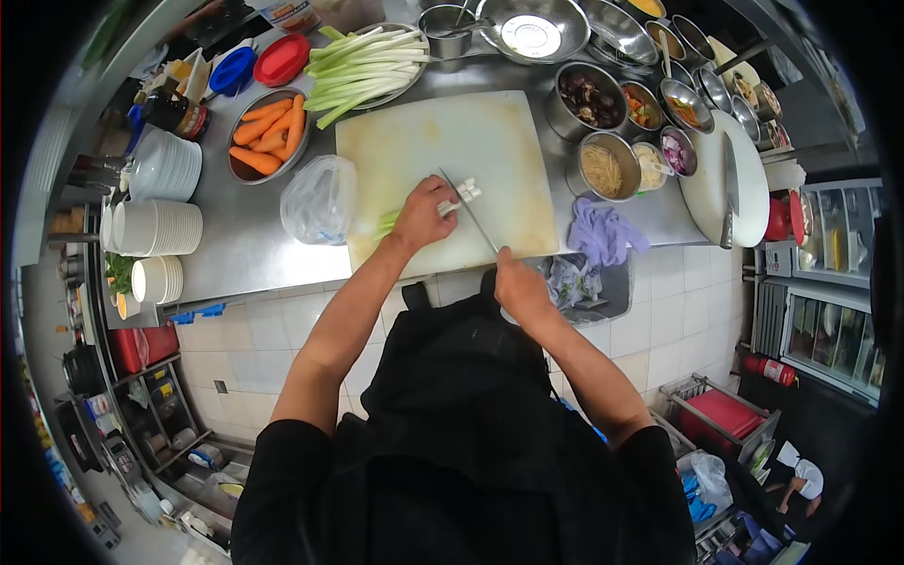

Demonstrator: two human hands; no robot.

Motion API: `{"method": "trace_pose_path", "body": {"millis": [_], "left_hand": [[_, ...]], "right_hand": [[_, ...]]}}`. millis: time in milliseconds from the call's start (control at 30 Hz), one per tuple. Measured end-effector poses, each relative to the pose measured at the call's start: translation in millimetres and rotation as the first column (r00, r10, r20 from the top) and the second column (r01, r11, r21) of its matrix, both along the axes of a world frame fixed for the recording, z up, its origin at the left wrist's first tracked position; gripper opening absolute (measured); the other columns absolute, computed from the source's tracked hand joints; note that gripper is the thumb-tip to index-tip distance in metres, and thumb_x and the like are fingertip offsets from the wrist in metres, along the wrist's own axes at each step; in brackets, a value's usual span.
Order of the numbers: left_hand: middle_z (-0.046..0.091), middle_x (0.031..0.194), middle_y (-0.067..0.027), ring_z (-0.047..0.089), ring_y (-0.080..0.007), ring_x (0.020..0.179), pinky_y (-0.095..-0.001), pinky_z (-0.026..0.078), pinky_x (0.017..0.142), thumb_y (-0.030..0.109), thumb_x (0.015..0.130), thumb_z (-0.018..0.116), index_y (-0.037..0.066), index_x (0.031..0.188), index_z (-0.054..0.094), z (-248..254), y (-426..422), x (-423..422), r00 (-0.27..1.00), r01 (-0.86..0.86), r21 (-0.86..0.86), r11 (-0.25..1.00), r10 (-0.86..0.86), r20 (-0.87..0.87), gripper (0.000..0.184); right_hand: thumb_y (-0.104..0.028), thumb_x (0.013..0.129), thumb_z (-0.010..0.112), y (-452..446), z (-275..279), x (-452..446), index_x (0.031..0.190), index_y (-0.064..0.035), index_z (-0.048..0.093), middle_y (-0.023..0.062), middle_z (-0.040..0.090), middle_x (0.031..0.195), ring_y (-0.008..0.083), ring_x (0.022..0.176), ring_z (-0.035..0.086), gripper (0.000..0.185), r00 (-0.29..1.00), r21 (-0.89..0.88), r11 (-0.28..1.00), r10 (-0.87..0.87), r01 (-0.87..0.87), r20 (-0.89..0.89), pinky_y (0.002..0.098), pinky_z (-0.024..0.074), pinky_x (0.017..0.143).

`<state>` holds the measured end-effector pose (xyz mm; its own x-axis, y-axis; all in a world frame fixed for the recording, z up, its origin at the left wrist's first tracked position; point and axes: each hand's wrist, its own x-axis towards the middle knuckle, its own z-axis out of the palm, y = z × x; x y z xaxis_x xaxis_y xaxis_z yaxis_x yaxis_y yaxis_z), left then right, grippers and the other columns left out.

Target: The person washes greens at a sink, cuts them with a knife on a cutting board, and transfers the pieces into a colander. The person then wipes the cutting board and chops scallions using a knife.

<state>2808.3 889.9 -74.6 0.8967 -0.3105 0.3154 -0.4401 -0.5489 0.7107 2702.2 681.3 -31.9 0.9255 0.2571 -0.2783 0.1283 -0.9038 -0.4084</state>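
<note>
On the white cutting board [508, 141], my left hand [426, 215] is closed over a small bunch of green onions [387, 224]. Their green ends stick out to the left, and the white ends point right beneath my fingers. My right hand [521, 285] grips a knife [476, 220] by its handle, which is hidden in my fist. The blade slants up and left across the white ends, close beside my left fingertips. Several short white cut pieces [470, 189] lie just right of the blade.
A tray of green onions [367, 71] and a bowl of carrots [268, 141] stand behind and left, near a plastic bag [320, 200]. Pots [590, 102] and a purple cloth [603, 231] are at right. Below the counter edge sits a bin [603, 292]. Another cleaver [730, 193] lies far right.
</note>
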Motion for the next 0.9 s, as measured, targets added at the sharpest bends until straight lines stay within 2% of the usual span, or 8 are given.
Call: {"method": "trace_pose_path", "body": {"millis": [133,333,433,533,600,733,800,900], "left_hand": [[0.056,0.091,-0.0111,0.058,-0.0308,0.084,-0.0362,0.051,0.075,0.003,0.062,0.066,0.006,0.080,0.063,0.7,-1.4,-6.0,1.000,-0.013,0.001,1.000,0.013,-0.023,0.018],[0.056,0.091,-0.0112,0.058,-0.0309,0.086,-0.0364,0.050,0.077,0.005,0.063,0.068,0.006,0.082,0.063,2.0,2.3,-6.5,0.999,0.018,0.001,1.000,-0.018,-0.044,0.020],[0.054,0.089,-0.0112,0.055,-0.0314,0.090,-0.0375,0.048,0.079,0.005,0.062,0.066,0.007,0.081,0.062,29.5,6.3,-15.2,1.000,-0.022,-0.057,0.998,0.021,-0.006,0.019],[0.054,0.088,-0.0110,0.054,-0.0311,0.092,-0.0372,0.048,0.081,0.005,0.062,0.066,0.007,0.081,0.062,25.3,11.8,-15.2,0.999,-0.043,0.025,0.999,0.042,0.024,0.019],[0.053,0.088,-0.0109,0.054,-0.0306,0.090,-0.0371,0.048,0.080,0.005,0.062,0.066,0.007,0.080,0.062,16.1,12.9,-14.9,0.999,-0.002,0.045,0.999,0.004,-0.042,0.019],[0.054,0.088,-0.0109,0.055,-0.0298,0.089,-0.0371,0.050,0.078,0.005,0.062,0.065,0.007,0.079,0.062,3.9,13.7,-13.8,0.999,0.002,0.019,1.000,-0.002,-0.042,0.018],[0.055,0.090,-0.0110,0.056,-0.0295,0.089,-0.0371,0.050,0.077,0.005,0.062,0.066,0.007,0.078,0.062,0.8,14.1,-13.7,0.998,-0.001,0.012,1.000,0.002,-0.062,0.017],[0.056,0.090,-0.0114,0.057,-0.0305,0.087,-0.0364,0.050,0.076,0.006,0.062,0.067,0.006,0.078,0.062,1.8,14.2,-9.0,0.999,-0.010,-0.011,1.000,0.010,-0.032,0.017]], "right_hand": [[-0.004,0.081,0.047,5.4,15.7,-0.5,0.105,0.0064,0.048,0.0238,0.064,0.071,0.0423,0.069,0.064,0.026,1.000,-0.037,0.999,-0.004,0.003,-0.023,0.0515,0.0517,0.063],[-0.004,0.083,0.046,8.8,-1.4,1.1,0.099,0.0054,0.050,0.0263,0.065,0.076,0.0410,0.075,0.066,0.019,1.000,-0.028,0.999,-0.029,0.029,-0.007,0.0506,0.0528,0.069],[-0.004,0.083,0.046,7.2,33.7,4.0,0.098,0.0047,0.050,0.0265,0.065,0.077,0.0409,0.075,0.066,0.018,1.000,-0.084,0.996,-0.016,0.015,-0.012,0.0508,0.0529,0.068],[-0.004,0.083,0.045,8.2,60.3,-5.4,0.097,0.0049,0.050,0.0261,0.065,0.076,0.0406,0.075,0.066,0.017,0.999,-0.110,0.994,0.018,-0.023,-0.047,0.0500,0.0531,0.068],[-0.003,0.080,0.049,9.8,62.3,-11.1,0.096,0.0052,0.048,0.0278,0.063,0.074,0.0431,0.073,0.064,0.018,0.996,-0.060,0.998,0.005,-0.011,-0.089,0.0530,0.0509,0.068],[-0.003,0.079,0.052,13.8,49.0,-9.5,0.095,0.0049,0.047,0.0274,0.062,0.071,0.0443,0.070,0.063,0.019,0.996,0.001,1.000,0.013,-0.013,-0.094,0.0549,0.0498,0.065],[-0.004,0.082,0.047,18.8,9.4,-12.1,0.098,0.0063,0.048,0.0263,0.063,0.073,0.0425,0.071,0.065,0.019,0.999,0.003,1.000,0.007,-0.007,-0.044,0.0517,0.0520,0.066],[-0.004,0.083,0.045,18.5,-2.8,-7.9,0.102,0.0071,0.048,0.0255,0.064,0.074,0.0414,0.071,0.066,0.021,1.000,-0.028,1.000,-0.003,0.003,-0.002,0.0494,0.0534,0.066]]}}
